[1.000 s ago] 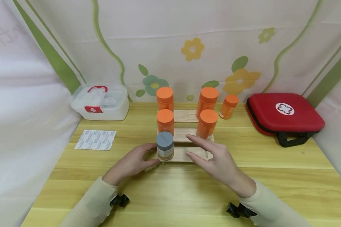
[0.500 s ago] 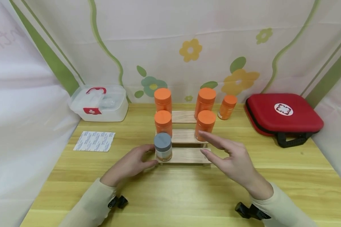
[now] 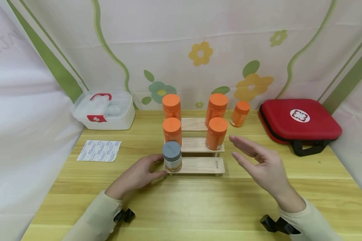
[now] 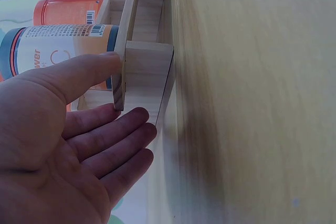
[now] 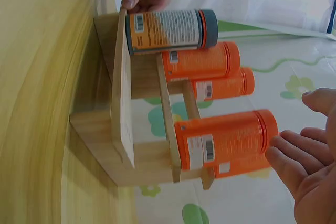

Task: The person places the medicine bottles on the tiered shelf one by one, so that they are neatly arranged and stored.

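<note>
A three-tier wooden rack (image 3: 196, 165) stands on the table. On its lowest step, at the left end, is a grey-lidded jar (image 3: 172, 155). My left hand (image 3: 140, 172) holds that step's left end, thumb at the front edge and index finger behind. The other fingers extend loosely beside the rack (image 4: 149, 61) in the left wrist view. Orange bottles stand on the upper steps, including the middle step's left bottle (image 3: 172, 130) and right bottle (image 3: 216, 134). My right hand (image 3: 266, 167) hovers right of the rack, fingers apart from the thumb, holding nothing.
A smaller orange bottle (image 3: 240, 113) stands behind the rack to the right. A red first-aid case (image 3: 319, 120) lies at the far right. At the left are a clear-lidded white box (image 3: 114, 122) and a printed white packet (image 3: 99, 150). A floral curtain (image 3: 229, 26) hangs behind.
My right hand has moved to the right, from over the lowest step to beyond the rack's right end. The left hand has stayed at the rack's left end.
</note>
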The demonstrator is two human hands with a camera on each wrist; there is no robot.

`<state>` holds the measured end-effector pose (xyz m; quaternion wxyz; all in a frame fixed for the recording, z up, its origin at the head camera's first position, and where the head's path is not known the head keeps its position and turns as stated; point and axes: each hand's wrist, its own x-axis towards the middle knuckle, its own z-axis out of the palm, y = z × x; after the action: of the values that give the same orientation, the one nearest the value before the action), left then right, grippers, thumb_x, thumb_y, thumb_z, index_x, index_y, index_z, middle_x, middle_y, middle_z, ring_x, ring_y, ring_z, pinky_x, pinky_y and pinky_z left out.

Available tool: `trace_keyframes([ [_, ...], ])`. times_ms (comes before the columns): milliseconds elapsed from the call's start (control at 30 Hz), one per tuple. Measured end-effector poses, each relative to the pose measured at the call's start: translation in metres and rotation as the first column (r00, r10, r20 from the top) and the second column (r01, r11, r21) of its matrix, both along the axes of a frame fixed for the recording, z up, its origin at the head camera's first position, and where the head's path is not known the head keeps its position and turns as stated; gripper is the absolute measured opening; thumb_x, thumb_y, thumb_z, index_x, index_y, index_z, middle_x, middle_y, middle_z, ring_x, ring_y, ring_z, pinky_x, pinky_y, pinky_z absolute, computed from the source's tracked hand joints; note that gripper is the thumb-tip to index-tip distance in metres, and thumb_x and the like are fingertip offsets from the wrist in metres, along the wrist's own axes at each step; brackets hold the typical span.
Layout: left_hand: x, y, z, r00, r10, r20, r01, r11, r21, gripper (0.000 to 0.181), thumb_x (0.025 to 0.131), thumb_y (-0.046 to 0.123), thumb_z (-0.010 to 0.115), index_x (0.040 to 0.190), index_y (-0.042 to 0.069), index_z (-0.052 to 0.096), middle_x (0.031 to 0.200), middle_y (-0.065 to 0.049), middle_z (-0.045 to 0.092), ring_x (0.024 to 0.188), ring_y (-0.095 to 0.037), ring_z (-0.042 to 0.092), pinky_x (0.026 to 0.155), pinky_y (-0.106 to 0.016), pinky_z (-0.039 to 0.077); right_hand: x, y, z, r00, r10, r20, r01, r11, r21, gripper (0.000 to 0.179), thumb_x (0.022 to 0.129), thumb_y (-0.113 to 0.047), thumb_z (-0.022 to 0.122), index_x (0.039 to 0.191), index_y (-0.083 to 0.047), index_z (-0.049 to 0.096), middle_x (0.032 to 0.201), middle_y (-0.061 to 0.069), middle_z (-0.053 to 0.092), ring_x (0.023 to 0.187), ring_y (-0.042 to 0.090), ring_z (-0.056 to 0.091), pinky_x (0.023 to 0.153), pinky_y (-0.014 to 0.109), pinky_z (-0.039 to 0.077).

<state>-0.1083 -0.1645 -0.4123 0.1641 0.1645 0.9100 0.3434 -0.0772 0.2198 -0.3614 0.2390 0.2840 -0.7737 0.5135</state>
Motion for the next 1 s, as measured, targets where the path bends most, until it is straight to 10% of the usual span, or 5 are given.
trace_keyframes([
  [300,0.000,0.000,0.000,1.000,0.009,0.007,-0.009,1.000,-0.004,0.056,0.101,0.031,0.078,0.151,0.012,0.062,0.152,-0.007,0.066,0.146,-0.033,0.058,0.125,-0.059,0.045,-0.017,0.020,-0.005,0.980,-0.146,0.135,0.142,0.989,0.033,0.055,0.085,0.020,0.079,0.137,0.002,0.072,0.136,0.014,0.076,0.123,0.002,0.073,0.095,0.014,0.060],
  [767,0.001,0.003,-0.002,1.000,0.019,0.024,-0.019,1.000,0.000,0.057,0.102,0.032,0.077,0.153,0.012,0.060,0.153,-0.006,0.065,0.147,-0.032,0.057,0.125,-0.058,0.045,-0.058,0.041,-0.028,0.867,-0.315,0.387,0.311,0.948,0.074,0.051,0.101,-0.019,0.078,0.149,-0.005,0.065,0.147,0.021,0.067,0.123,-0.011,0.065,0.096,0.005,0.053],
  [1000,0.002,0.002,-0.001,1.000,0.018,0.023,-0.018,1.000,-0.005,0.057,0.102,0.032,0.078,0.153,0.013,0.061,0.153,-0.005,0.065,0.147,-0.031,0.057,0.125,-0.057,0.045,-0.079,0.048,-0.038,0.832,-0.348,0.432,0.344,0.935,0.089,0.057,0.102,-0.027,0.077,0.153,-0.006,0.061,0.152,0.017,0.065,0.133,0.007,0.066,0.097,0.004,0.052],
])
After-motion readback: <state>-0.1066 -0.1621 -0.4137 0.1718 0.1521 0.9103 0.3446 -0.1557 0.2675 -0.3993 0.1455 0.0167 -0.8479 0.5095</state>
